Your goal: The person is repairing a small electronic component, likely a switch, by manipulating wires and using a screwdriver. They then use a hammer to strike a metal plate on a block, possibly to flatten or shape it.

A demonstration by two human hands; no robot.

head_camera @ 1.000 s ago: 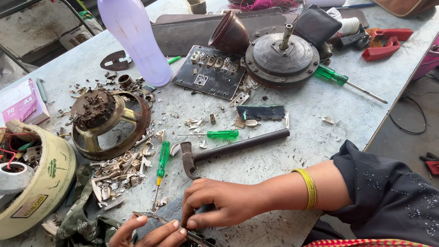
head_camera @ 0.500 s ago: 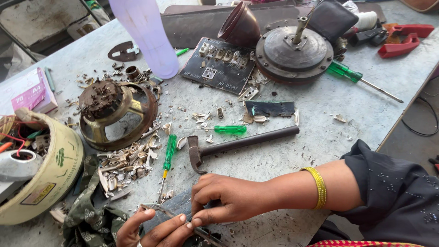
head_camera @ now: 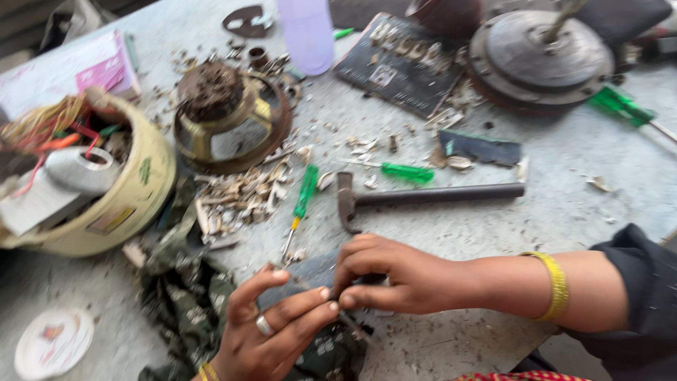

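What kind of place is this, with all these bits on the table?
Likely a small repair workbench for electric motors or fans: a hammer, green-handled screwdrivers and a stripped motor core lie among scraps.

I am in a repair workshop, at a grimy grey counter strewn with scraps and metal shavings. A hammer lies among green-handled screwdrivers, and stripped motor parts sit around it: a rusty wound core in a ring, a round grey motor housing with its shaft, a dark circuit board, and a yellow shell stuffed with loose coloured wires.
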